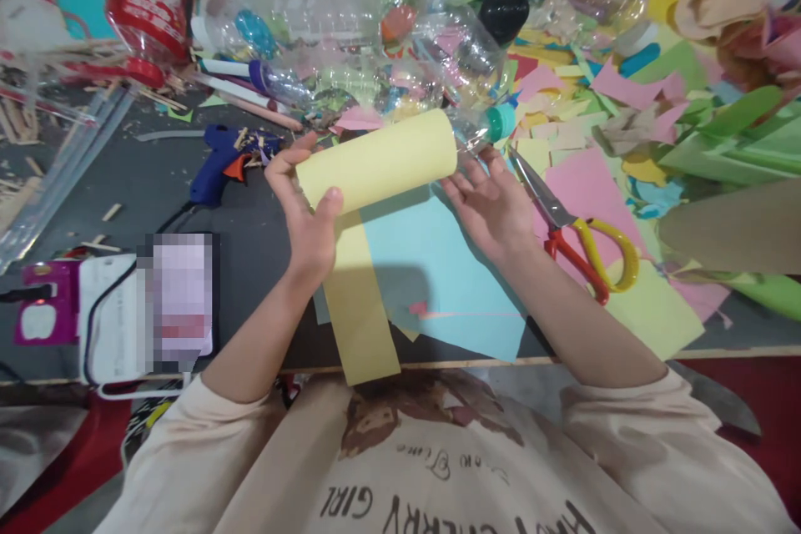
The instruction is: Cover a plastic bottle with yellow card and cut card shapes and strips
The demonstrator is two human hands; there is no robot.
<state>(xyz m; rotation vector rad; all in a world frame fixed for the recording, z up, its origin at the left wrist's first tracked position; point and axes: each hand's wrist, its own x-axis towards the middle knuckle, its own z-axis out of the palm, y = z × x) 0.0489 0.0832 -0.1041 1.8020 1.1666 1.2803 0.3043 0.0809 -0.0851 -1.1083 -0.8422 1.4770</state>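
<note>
From where I stand, a clear bottle [469, 135] with a green cap [501, 123] is held above the middle of the counter [147, 200], wrapped around its body in pale yellow paper [381, 157]; it lies on its side in the air, slanted a little, its capped neck sticking out towards the right and the far edge. The person's left hand [311, 225] has its fingers closed around the bottom end, thumb pressed on the near side of the paper; the right hand [497, 213] is turned palm up below the neck, its fingers loosely spread and half curled, their tips close to the paper's right rim, though whether they bear any weight I cannot tell.

Beneath the bottle a light blue sheet [460, 267] lies near the counter's near edge; a yellow strip [363, 309] overlaps its left side and pokes past that edge; scissors [560, 223] with red and yellow handles rest just right of the right hand, on pink paper [591, 183]. To the left of the left hand sits a blue glue gun [216, 167] with an orange trigger; nearer the left corner are a phone [183, 292], a white power strip [109, 309] and a purple device [50, 309]; clear bottles [300, 0] crowd the far side, and coloured paper scraps [663, 92] heap towards the far right corner.
</note>
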